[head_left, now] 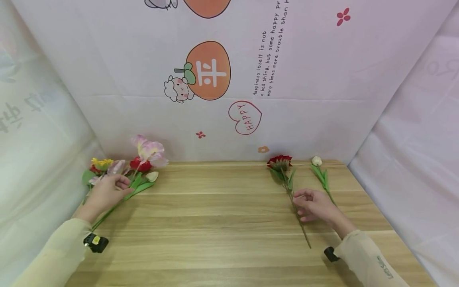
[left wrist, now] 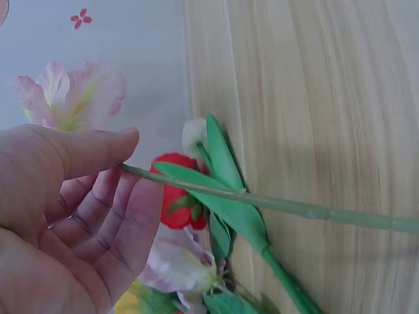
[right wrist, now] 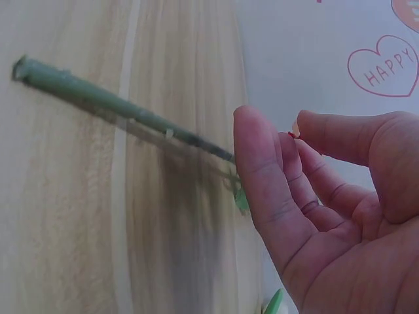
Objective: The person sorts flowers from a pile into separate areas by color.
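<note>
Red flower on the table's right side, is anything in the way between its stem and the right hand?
Nothing visible stands between them: in the head view, the right hand is right at the stem of the red flower. The white flower lies farther right, not in between.

Both arms over there wear long, pale cream sleeves, the left sleeve and the right sleeve ending at the wrists, the cloth plain and softly creased. Small dark lettering runs along the right one (too blurred for me to read with confidence). At the left cuff sits a boxy black device bearing a yellow patch; at the right cuff, another small black device with rounded edges.
</note>
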A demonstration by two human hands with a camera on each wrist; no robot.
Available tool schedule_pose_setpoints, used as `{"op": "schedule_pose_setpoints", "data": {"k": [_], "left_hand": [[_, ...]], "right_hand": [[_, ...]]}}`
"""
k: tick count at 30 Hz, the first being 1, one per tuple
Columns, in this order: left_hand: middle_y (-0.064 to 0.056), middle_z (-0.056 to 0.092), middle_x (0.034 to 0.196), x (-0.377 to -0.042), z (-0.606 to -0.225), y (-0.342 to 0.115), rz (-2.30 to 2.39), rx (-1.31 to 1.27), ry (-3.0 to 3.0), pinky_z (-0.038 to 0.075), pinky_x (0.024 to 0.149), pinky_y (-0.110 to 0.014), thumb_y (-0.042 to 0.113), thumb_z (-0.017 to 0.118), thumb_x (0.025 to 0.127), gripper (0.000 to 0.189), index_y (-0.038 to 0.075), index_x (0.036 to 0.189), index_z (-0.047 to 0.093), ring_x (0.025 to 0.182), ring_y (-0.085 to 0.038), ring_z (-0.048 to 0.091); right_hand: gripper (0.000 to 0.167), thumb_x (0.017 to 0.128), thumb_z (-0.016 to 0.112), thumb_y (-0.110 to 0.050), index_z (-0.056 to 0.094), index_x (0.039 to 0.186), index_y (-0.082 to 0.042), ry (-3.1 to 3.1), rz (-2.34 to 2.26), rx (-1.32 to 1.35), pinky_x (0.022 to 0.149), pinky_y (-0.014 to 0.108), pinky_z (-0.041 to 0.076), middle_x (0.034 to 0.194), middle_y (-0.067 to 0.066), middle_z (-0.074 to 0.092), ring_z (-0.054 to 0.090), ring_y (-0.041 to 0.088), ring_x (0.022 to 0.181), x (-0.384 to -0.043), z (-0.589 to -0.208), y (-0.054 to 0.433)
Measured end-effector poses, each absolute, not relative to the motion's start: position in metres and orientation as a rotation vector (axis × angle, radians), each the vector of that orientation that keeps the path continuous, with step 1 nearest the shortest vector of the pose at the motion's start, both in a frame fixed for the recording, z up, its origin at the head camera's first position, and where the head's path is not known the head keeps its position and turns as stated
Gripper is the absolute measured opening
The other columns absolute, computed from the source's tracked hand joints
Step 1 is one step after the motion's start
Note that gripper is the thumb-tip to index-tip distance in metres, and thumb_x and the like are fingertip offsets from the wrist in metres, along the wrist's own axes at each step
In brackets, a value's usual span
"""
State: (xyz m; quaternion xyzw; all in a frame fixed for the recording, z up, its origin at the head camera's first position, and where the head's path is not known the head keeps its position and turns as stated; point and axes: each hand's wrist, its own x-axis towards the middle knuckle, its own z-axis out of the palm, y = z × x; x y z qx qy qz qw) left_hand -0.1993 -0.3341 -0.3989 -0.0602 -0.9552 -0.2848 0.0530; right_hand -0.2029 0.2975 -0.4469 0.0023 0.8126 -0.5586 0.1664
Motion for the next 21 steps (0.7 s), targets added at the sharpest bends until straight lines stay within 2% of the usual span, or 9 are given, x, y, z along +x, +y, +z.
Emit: {"op": "schedule_pose_setpoints", "data": {"k": [4, 8, 21], "left_hand": [[-0.010, 0.070, 0.091, -0.200, -0.398, -0.325, -0.952, -0.175, -2.906, 0.055, 0.061, -0.029, 0.019, 0.079, 0.090, 0.030, -0.003, 0.105, 0.065, 0.074, -0.018, 0.066], [-0.014, 0.068, 0.094, -0.198, -0.395, -0.315, -1.103, -0.167, -2.892, 0.058, 0.059, -0.028, 0.016, 0.077, 0.092, 0.030, -0.005, 0.108, 0.063, 0.073, -0.021, 0.068], [-0.014, 0.065, 0.095, -0.205, -0.398, -0.289, -1.325, -0.165, -2.834, 0.061, 0.061, -0.030, 0.016, 0.079, 0.091, 0.031, -0.004, 0.108, 0.061, 0.072, -0.022, 0.068]], "right_hand": [[0.047, 0.102, 0.064, -0.023, 0.050, 0.136, 0.006, 2.328, -1.575, 0.003, 0.072, 0.043, 0.063, 0.105, 0.020, 0.060, 0.066, 0.024, 0.081, -0.203, -0.445, 0.295], [0.045, 0.102, 0.064, -0.022, 0.051, 0.135, 0.006, 2.348, -1.566, -0.018, 0.071, 0.044, 0.063, 0.108, 0.024, 0.059, 0.066, 0.027, 0.082, -0.201, -0.441, 0.289], [0.045, 0.103, 0.063, -0.020, 0.051, 0.137, 0.006, 2.331, -1.550, -0.124, 0.070, 0.044, 0.063, 0.117, 0.025, 0.056, 0.066, 0.031, 0.084, -0.196, -0.429, 0.269]]}}
